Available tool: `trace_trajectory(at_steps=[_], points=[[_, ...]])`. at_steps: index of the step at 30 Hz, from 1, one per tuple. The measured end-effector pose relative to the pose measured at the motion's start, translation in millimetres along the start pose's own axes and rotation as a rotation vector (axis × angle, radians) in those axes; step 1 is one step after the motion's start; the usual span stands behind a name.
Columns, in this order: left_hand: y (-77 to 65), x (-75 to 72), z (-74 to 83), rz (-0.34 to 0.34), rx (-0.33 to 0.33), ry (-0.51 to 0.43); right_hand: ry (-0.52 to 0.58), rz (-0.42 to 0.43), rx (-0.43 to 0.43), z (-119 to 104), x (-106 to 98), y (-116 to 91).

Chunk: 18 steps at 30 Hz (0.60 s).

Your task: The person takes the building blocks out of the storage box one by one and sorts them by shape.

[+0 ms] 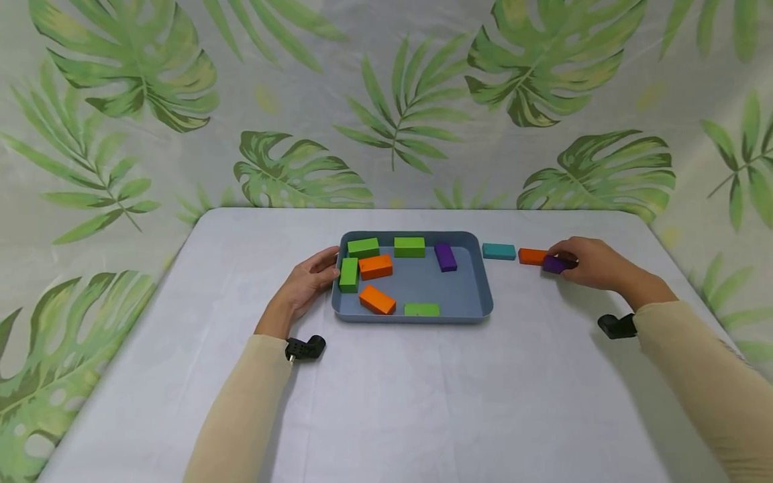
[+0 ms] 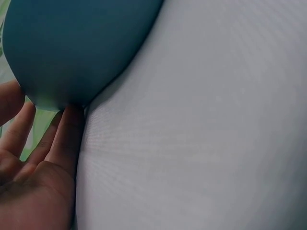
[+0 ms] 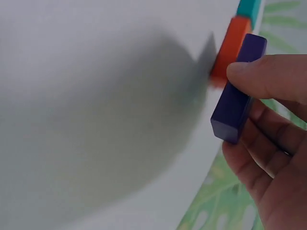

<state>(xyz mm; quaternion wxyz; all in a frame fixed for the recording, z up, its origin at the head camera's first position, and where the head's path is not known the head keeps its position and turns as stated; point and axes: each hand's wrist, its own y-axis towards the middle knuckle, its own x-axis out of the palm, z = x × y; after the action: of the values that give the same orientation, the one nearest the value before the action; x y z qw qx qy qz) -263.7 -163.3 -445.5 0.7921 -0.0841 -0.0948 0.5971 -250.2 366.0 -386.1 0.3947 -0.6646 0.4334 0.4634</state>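
In the head view my right hand (image 1: 588,263) pinches a purple block (image 1: 555,264) between thumb and fingers. The right wrist view shows this purple block (image 3: 239,91) tilted above the white cloth, its near end free. Just left of it lie an orange block (image 1: 533,256) and a teal block (image 1: 498,251), end to end in a rough row. My left hand (image 1: 306,282) rests against the left side of a blue-grey tray (image 1: 447,319); in the left wrist view its fairly straight fingers (image 2: 67,139) touch the tray's outer wall (image 2: 76,52).
Inside the tray lie several green blocks (image 1: 409,247), two orange blocks (image 1: 376,267) and one purple block (image 1: 445,257). A white cloth (image 1: 392,402) covers the table, and a leaf-patterned curtain (image 1: 410,100) hangs behind its far edge.
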Motion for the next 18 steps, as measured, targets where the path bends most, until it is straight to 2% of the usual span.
trace_trajectory(at_steps=[6,14,18], points=[[-1.3,-0.1,0.5,0.006,-0.007,0.009,-0.024,0.007,0.03,21.5,3.7,-6.7],[-2.0,0.5,2.6,0.022,-0.015,0.005,-0.037,0.017,0.042,30.4,5.6,-2.8],[-2.0,2.0,2.4,0.009,-0.011,0.01,-0.031,0.022,0.066,35.3,6.2,1.2]])
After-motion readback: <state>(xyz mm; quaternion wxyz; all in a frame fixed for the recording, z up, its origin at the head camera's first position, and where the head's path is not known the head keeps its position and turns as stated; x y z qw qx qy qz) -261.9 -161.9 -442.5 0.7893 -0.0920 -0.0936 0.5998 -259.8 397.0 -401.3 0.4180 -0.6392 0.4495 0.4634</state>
